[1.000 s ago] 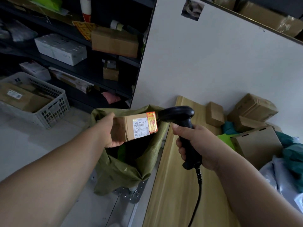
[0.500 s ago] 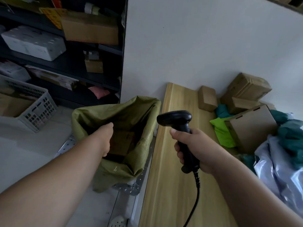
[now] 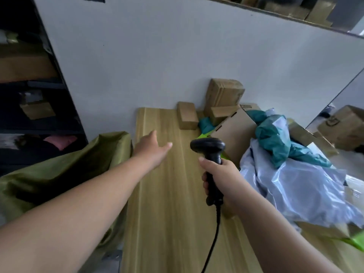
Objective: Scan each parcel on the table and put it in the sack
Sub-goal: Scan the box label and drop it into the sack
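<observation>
No text, number or brand can be read here. The one bit of print in view is a dark mark on the side of a cardboard box (image 3: pixel 342 127) standing off to the right of the table (image 3: pixel 167 194), and it is too blurred to tell as letters or a logo. The faces of the brown parcels (image 3: pixel 187 118) at the table's far end are blurred as well.

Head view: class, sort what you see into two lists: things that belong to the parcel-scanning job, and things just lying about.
Job: scanner, gripped by the right hand; green sack; small brown box, grey mailer and teal bag on the table; open left hand above the table.

Lying about: cardboard box and pink bundle on the shelving; boxes above the partition.
</observation>
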`<state>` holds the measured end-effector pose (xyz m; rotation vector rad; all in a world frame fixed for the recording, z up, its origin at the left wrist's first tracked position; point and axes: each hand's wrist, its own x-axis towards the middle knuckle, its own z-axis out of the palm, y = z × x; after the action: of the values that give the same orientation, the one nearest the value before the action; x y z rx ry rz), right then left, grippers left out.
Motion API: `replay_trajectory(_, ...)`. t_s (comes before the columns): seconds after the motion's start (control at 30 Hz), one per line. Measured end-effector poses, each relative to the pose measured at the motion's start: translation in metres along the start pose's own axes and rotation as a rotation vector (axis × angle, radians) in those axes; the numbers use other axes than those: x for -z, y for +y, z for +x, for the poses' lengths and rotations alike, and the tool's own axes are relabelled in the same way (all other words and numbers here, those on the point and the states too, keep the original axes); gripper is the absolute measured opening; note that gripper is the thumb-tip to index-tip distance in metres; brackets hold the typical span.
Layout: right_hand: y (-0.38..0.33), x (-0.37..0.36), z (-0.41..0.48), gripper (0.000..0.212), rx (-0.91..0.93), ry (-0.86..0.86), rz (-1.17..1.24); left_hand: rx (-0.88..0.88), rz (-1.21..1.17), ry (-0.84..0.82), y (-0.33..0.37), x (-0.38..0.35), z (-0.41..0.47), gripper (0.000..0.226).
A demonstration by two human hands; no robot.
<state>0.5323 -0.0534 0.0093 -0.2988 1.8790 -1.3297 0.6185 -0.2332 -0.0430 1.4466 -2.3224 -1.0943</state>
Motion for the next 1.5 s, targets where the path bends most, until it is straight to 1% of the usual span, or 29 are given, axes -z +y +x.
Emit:
replay_trajectory(0.17,-0.004,0.011,0.042,0.024,0.055,0.102,0.091,-0.148,0.231,0.016,0.048,-0.035,0.046,0.079)
replay_trajectory(0.33,-0.006,0.018,0.095,0.024,0.119,0.172,0.149,-0.338,0.430,0.028,0.066,-0.083,0.120,0.077)
replay_trajectory(0.4,-0.009,0.020,0.117,0.023,0.125,0.180,0.163,-0.399,0.507,0.013,0.068,-0.104,0.153,0.075)
replay_trajectory(0.47,-0.009,0.022,0.141,0.023,0.125,0.187,0.182,-0.412,0.566,-0.009,0.068,-0.126,0.189,0.074)
replay_trajectory(0.53,-0.007,0.025,0.158,0.025,0.130,0.199,0.194,-0.418,0.592,-0.055,0.068,-0.143,0.218,0.074)
replay_trajectory(0.67,0.000,0.032,0.177,0.025,0.165,0.199,0.211,-0.489,0.666,-0.148,0.069,-0.166,0.253,0.079)
replay_trajectory(0.77,0.005,0.035,0.185,0.026,0.186,0.187,0.218,-0.472,0.691,-0.236,0.071,-0.171,0.266,0.074)
replay_trajectory(0.83,0.008,0.037,0.188,0.026,0.189,0.185,0.220,-0.460,0.678,-0.251,0.068,-0.172,0.265,0.067)
replay_trajectory(0.9,0.010,0.037,0.187,0.024,0.170,0.181,0.213,-0.493,0.662,-0.199,0.057,-0.172,0.254,0.058)
replay_trajectory(1.0,0.012,0.035,0.178,0.023,0.136,0.169,0.196,-0.587,0.674,-0.075,0.031,-0.171,0.217,0.043)
replay_trajectory(1.07,0.010,0.034,0.168,0.023,0.117,0.163,0.193,-0.634,0.668,-0.046,0.012,-0.164,0.188,0.044)
replay_trajectory(1.2,0.002,0.036,0.140,0.028,0.088,0.154,0.179,-0.751,0.486,-0.006,-0.008,-0.130,0.127,0.057)
replay_trajectory(1.27,-0.001,0.036,0.124,0.029,0.083,0.153,0.186,-0.715,0.295,0.032,-0.006,-0.109,0.100,0.064)
replay_trajectory(1.33,-0.006,0.035,0.105,0.026,0.071,0.142,0.208,-0.604,0.087,0.069,0.003,-0.086,0.076,0.067)
replay_trajectory(1.37,-0.008,0.034,0.095,0.025,0.068,0.130,0.227,-0.520,-0.035,0.071,0.010,-0.075,0.064,0.065)
replay_trajectory(1.47,-0.014,0.033,0.065,0.024,0.077,0.087,0.217,-0.240,-0.533,-0.005,0.028,-0.040,0.035,0.051)
replay_trajectory(1.5,-0.017,0.034,0.055,0.026,0.086,0.068,0.198,-0.143,-0.664,-0.030,0.032,-0.029,0.027,0.045)
